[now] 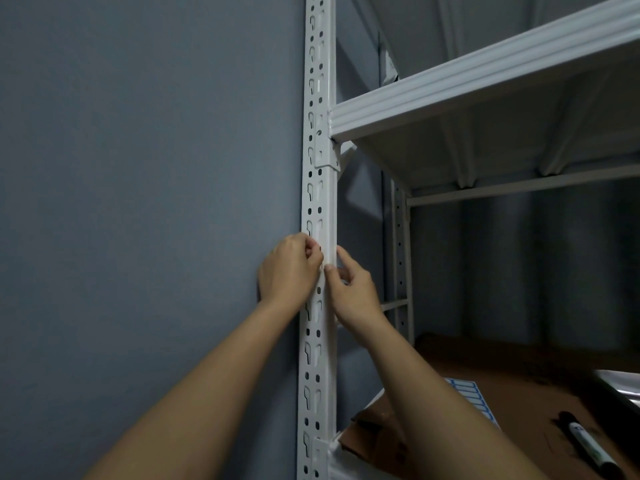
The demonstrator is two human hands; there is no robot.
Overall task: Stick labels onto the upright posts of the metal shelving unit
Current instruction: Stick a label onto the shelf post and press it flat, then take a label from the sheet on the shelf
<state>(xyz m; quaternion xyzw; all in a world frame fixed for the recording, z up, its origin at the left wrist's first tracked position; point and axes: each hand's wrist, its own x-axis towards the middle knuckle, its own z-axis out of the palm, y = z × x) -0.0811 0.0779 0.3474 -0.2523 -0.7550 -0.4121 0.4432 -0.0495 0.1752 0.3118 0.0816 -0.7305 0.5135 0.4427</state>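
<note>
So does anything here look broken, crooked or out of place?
Nothing stands out. Both hands, left hand and right hand, work at the upright post, which stands straight. The label sheet and marker lie on the lower shelf.

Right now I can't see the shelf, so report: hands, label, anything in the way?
Both hands on front post: left, right. Label not discernible under fingers. Nothing in the way.
</note>
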